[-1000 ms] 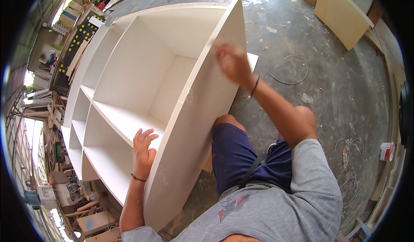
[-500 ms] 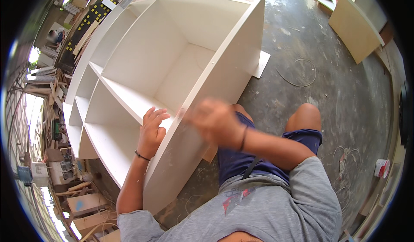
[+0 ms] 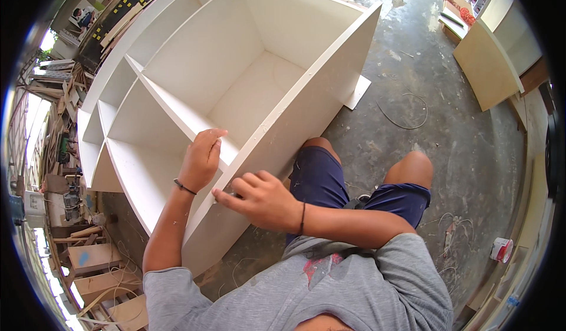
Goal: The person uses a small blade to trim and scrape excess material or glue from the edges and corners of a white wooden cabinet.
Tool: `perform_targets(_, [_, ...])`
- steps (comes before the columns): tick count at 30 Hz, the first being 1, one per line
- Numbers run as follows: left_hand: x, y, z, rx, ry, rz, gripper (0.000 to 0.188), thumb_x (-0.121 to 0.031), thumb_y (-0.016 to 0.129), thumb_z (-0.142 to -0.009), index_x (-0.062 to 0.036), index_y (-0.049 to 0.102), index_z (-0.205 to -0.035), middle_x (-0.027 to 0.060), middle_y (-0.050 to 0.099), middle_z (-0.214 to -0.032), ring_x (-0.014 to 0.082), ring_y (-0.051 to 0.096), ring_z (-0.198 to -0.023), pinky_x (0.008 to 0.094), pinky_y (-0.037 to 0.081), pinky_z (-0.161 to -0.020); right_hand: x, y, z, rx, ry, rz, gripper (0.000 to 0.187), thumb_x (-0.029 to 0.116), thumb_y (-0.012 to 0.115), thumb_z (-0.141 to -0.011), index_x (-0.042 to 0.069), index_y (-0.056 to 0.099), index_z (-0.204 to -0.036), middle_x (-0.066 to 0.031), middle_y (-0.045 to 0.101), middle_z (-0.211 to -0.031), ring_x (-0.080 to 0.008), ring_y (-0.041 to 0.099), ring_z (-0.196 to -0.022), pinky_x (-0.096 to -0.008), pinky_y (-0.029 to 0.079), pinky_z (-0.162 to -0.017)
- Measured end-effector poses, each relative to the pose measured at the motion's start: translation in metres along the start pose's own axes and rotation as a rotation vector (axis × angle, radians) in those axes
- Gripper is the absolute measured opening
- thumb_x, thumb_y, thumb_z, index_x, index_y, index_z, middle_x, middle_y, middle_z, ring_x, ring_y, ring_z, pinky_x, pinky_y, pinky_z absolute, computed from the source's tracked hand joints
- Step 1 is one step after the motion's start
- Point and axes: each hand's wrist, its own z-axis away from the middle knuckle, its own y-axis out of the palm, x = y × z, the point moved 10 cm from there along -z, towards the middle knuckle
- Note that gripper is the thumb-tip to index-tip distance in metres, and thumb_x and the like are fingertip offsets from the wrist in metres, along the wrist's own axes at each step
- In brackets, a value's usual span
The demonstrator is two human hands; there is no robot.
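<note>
A large white cabinet (image 3: pixel 330 74) with several open compartments lies tilted on the floor in front of me. My left hand (image 3: pixel 202 159) is over the inner side of its near right panel, fingers stretched to the right and thumb close beneath them; nothing shows in it. My right hand (image 3: pixel 259 200) is at the narrow front edge of that panel (image 3: pixel 276 119), nearer to me. Its index finger reaches onto the edge while the other fingers curl in. Whatever lies between thumb and fingers is too small or hidden to make out. Small marks dot the panel edge.
A white offcut (image 3: pixel 357 93) sticks out beneath the cabinet. On the grey floor lies a loop of wire (image 3: pixel 407 124). Leaning boards (image 3: pixel 486 66) stand at the right, near a white and red tub (image 3: pixel 501 250). Wood scraps (image 3: pixel 94 257) are piled at the left.
My right hand has moved left and toward me, from a blurred fist beside the panel to its edge. My left hand's fingers have drawn together. The view has shifted slightly.
</note>
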Motion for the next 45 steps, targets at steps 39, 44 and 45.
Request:
perform_targets(39, [-0.018, -0.018, -0.004, 0.283, 0.203, -0.266, 0.010, -0.013, 0.056, -0.084, -0.0041, 0.060, -0.084, 0.0086, 0.061, -0.087, 0.0285, 0.057, -0.088, 0.0433, 0.037, -0.100, -0.070, -0.050, 0.026, -0.159, 0.378, -0.248, 0.042, -0.006, 0.058, -0.076, 0.005, 0.064, -0.116, -0.0093, 0.046, -0.067, -0.0211, 0.048, -0.059, -0.0308, 0.040, -0.055])
perform_targets(44, [-0.005, -0.022, -0.008, 0.211, 0.316, -0.260, 0.015, -0.019, 0.055, -0.086, -0.0056, 0.059, -0.082, 0.0098, 0.058, -0.084, 0.0282, 0.056, -0.086, 0.0458, 0.039, -0.090, -0.114, -0.067, 0.070, -0.241, 0.717, -0.526, 0.036, -0.006, 0.060, -0.082, 0.000, 0.061, -0.117, -0.0023, 0.057, -0.079, -0.0072, 0.051, -0.068, -0.0225, 0.043, -0.060])
perform_targets(45, [0.006, -0.033, -0.017, 0.130, 0.332, -0.336, 0.016, -0.020, 0.054, -0.087, -0.0056, 0.059, -0.082, 0.0102, 0.058, -0.085, 0.0283, 0.055, -0.087, 0.0454, 0.039, -0.090, -0.124, -0.066, 0.081, -0.296, 0.831, -0.667, 0.034, -0.005, 0.060, -0.084, -0.001, 0.060, -0.117, -0.0005, 0.059, -0.083, -0.0048, 0.051, -0.071, -0.0210, 0.043, -0.062])
